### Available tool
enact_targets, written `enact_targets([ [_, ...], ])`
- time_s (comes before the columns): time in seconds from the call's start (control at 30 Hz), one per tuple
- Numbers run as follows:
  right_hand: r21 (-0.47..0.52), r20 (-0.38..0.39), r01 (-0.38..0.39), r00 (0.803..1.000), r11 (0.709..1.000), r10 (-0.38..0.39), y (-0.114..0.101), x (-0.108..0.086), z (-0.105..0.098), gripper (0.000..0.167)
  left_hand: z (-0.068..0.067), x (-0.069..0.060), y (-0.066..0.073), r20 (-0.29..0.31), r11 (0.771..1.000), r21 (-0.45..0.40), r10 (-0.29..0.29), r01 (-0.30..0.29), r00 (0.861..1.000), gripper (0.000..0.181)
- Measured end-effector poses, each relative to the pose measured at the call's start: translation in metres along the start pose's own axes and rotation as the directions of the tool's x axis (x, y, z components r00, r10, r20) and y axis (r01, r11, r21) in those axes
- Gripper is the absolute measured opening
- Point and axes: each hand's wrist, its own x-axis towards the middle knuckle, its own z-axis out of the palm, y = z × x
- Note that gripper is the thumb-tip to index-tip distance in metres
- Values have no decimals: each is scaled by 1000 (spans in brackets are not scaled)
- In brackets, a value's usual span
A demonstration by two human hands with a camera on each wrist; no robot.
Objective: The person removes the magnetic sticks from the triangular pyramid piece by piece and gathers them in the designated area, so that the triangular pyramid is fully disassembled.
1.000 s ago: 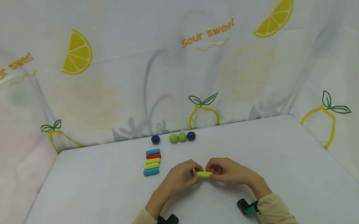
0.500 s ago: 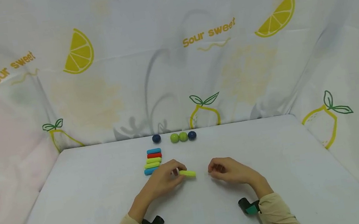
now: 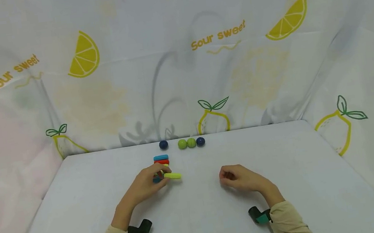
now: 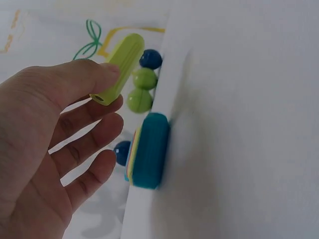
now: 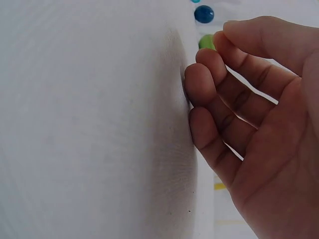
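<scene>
My left hand (image 3: 143,185) pinches a short yellow-green plastic bar (image 4: 125,63) between thumb and index finger, its far end pointing right. The other fingers are loosely bent. The hand is over the near end of a row of coloured bars and partly covers it. A near blue bar (image 4: 152,152) stands out in the left wrist view; a red bar (image 3: 162,162) and a far blue bar (image 3: 161,157) show beyond the hand. To the right, my right hand (image 3: 242,177) rests at the table with fingers loosely curled and nothing in them.
Along the back of the white table (image 3: 248,148) are a lone dark blue ball (image 3: 163,145), two green balls (image 3: 182,144) touching side by side, and another dark blue ball (image 3: 200,141). A lemon-print cloth (image 3: 174,75) hangs behind the table.
My left hand has carried the yellow-green bar left and away from the right hand, toward the row of bars. The right hand has let go of the bar and stays nearly in place.
</scene>
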Motion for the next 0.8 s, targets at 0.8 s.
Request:
enact_targets([
  [0.8, -1, 10, -38, 999, 999, 38, -1, 0, 0, 6, -31, -26, -30, 93, 996, -13, -82, 84, 992, 20],
])
